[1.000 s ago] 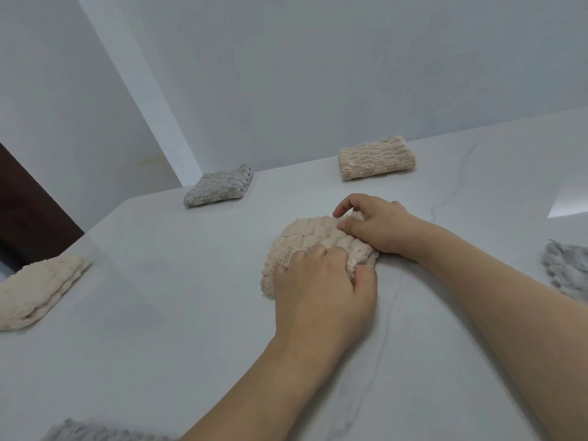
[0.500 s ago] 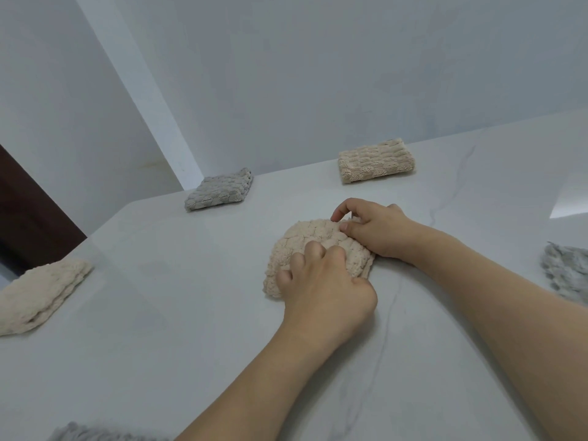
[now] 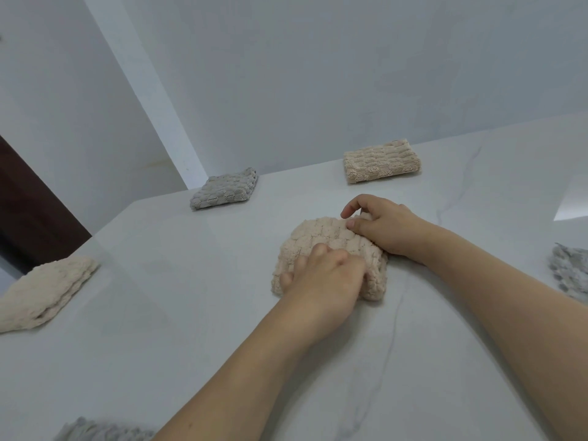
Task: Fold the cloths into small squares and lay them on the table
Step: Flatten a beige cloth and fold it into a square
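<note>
1. The beige cloth [image 3: 321, 246] being folded lies near the middle of the surface [image 3: 191, 329], bunched into a thick rounded pad; it looks almost down to a small square, so I judge this the last fold or its final pressing.
2. The left hand [image 3: 321, 281] rests on the near half of the cloth with fingers curled down over it, thumb at the near right edge, probably to pin the layers so they do not spring open; the right hand [image 3: 381, 227] pinches the far right edge between thumb and forefinger, likely to draw that corner square; both hands are closed on the same cloth, close together but not touching.
3. Folded cloths lie well apart, seemingly each given its own spot: a beige one [image 3: 381, 160] at the far edge, a grey one [image 3: 224, 189] at the far left corner, a beige one [image 3: 44, 291] at the left edge.
4. Count: three beige cloths and one grey are plainly folded or nearly so; two more grey cloths, one [image 3: 569, 272] at the right and one [image 3: 101, 432] at the bottom, are cut off by the frame, and I cannot tell whether they are folded.
</note>
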`<state>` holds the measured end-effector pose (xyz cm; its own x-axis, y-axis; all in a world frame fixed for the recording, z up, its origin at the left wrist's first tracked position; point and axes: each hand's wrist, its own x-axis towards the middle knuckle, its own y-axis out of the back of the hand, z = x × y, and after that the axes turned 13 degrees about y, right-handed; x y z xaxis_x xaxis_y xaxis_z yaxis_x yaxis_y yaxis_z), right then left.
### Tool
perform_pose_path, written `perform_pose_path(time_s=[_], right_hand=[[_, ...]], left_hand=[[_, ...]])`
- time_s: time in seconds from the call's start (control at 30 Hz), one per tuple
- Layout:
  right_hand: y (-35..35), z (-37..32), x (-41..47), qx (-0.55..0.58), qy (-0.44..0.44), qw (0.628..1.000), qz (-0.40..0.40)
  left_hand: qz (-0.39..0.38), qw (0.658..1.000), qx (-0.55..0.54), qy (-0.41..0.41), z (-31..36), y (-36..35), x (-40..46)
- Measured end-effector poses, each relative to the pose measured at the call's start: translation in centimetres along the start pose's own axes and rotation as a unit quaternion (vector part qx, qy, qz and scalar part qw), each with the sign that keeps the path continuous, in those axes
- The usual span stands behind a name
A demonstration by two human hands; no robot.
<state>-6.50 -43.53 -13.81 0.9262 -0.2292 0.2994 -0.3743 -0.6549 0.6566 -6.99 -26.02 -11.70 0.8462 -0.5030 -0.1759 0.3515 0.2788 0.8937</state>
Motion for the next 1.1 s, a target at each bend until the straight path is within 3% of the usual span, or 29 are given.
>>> perform_pose_path(time_s=[0.07,0.13,0.37,0.57,0.67,0.73,0.8,0.83,0.93,1.03,1.1], right_hand=[[-0.1,0.4,0.1,0.034,-0.010,0.999,0.012],[-0.1,0.6,0.2,0.060,-0.016,0.998,0.025],[0.1,0.4,0.1,0.096,0.011,0.994,0.043],[0.1,-0.1,0.1,0.147,0.010,0.987,0.066],[0.2,-0.5,0.0,0.206,-0.014,0.975,0.079],[0.2,-0.7,-0.1,0.203,-0.025,0.976,0.076],[0.1,-0.7,-0.1,0.145,-0.020,0.987,0.066],[-0.1,-0.7,-0.1,0.108,-0.013,0.992,0.060],[0.0,-0.8,-0.2,0.061,-0.005,0.997,0.051],[-0.1,-0.6,-0.1,0.034,-0.005,0.998,0.057],[0.0,-0.6,0.1,-0.018,-0.010,0.998,0.059]], left_hand=[[0.021,0.998,-0.048,0.022,0.1,-0.3,0.3],[0.062,0.998,0.006,-0.001,0.2,-0.7,0.1],[0.045,0.999,0.021,-0.018,-0.2,-0.7,0.0],[-0.003,1.000,0.005,-0.011,-0.2,-0.2,-1.0],[-0.084,0.987,-0.125,0.058,0.5,1.1,-0.6],[-0.009,0.979,-0.177,0.098,0.4,2.0,0.6],[0.129,0.978,-0.082,0.140,-0.3,3.0,2.2],[0.150,0.973,-0.047,0.171,-1.0,3.2,3.0],[0.116,0.959,-0.008,0.257,-2.3,2.5,4.9],[0.193,0.956,0.068,0.209,-2.5,0.5,5.4],[0.253,0.955,0.055,0.143,-2.6,0.1,5.4]])
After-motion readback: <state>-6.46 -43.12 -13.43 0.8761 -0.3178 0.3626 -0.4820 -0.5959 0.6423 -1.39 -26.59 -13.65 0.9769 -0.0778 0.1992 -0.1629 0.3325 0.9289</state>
